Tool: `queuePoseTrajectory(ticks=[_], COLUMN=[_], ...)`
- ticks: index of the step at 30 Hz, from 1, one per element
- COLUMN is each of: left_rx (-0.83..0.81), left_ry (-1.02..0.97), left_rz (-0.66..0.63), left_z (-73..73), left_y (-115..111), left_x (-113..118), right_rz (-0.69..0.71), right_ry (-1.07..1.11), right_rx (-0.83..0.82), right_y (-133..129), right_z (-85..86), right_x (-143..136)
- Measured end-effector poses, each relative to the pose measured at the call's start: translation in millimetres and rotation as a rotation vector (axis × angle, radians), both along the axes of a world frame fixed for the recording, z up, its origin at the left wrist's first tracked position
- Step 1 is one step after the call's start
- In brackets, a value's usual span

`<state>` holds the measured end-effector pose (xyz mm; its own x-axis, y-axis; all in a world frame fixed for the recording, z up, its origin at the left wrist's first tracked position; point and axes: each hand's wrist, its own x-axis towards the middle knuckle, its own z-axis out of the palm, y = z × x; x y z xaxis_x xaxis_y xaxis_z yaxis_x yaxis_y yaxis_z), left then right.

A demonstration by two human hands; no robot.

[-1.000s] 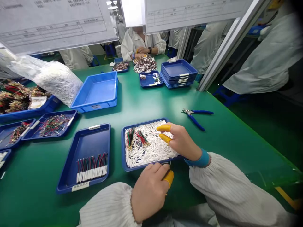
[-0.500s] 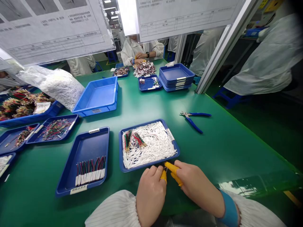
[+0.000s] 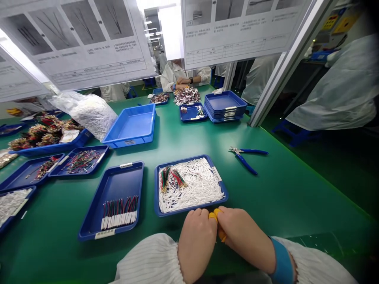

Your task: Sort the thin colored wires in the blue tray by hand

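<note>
My left hand (image 3: 197, 240) and my right hand (image 3: 244, 232) meet at the near edge of a blue tray (image 3: 158, 212). Both are closed, with yellow finger covers on their fingertips; whatever sits between them is hidden. White sleeves (image 3: 199, 179) fill that tray, and small bundles of red, green and black wires (image 3: 177, 179) lie on top at its left. A second blue tray (image 3: 118, 179) to the left holds a row of wires (image 3: 120, 213) with white ends. Blue-handled cutters (image 3: 248, 157) lie opened on the green table to the right.
A light blue bin (image 3: 130, 126) stands behind the trays, beside a plastic bag (image 3: 89, 114) of white pieces. Wire-filled trays (image 3: 81, 161) line the left. Stacked trays (image 3: 225, 102) sit by a metal post (image 3: 275, 79). Across the table a person in white (image 3: 174, 79) works; paper sheets (image 3: 97, 47) hang above.
My hands have drawn closer together, hiding the space between the fingers. The view has tilted up and shifted left, so the table things appear lower and farther right.
</note>
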<state>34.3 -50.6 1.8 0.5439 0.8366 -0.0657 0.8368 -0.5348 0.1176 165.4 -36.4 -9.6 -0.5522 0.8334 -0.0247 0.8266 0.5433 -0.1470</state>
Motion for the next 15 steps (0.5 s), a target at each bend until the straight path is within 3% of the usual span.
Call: queuePoseTrajectory(ticks=[4, 8, 12, 15], left_rx=[-0.051, -0.045, 0.034, 0.074], left_ry=[0.007, -0.058, -0.157, -0.143], left_rz=[-0.011, -0.040, 0.025, 0.091], left_z=[-1.1, 3.2, 8.7, 7.7], left_y=[0, 1, 19, 36], left_x=[1, -6, -19, -28], right_rz=[-0.028, -0.046, -0.083, -0.057], right_ry=[0.022, 0.055, 0.085, 0.083], right_rx=[0.001, -0.023, -0.003, 0.024], right_y=[-1, 5, 22, 36], right_z=[-6.1, 3.4, 19.4, 19.5], right_x=[5, 10, 5, -4])
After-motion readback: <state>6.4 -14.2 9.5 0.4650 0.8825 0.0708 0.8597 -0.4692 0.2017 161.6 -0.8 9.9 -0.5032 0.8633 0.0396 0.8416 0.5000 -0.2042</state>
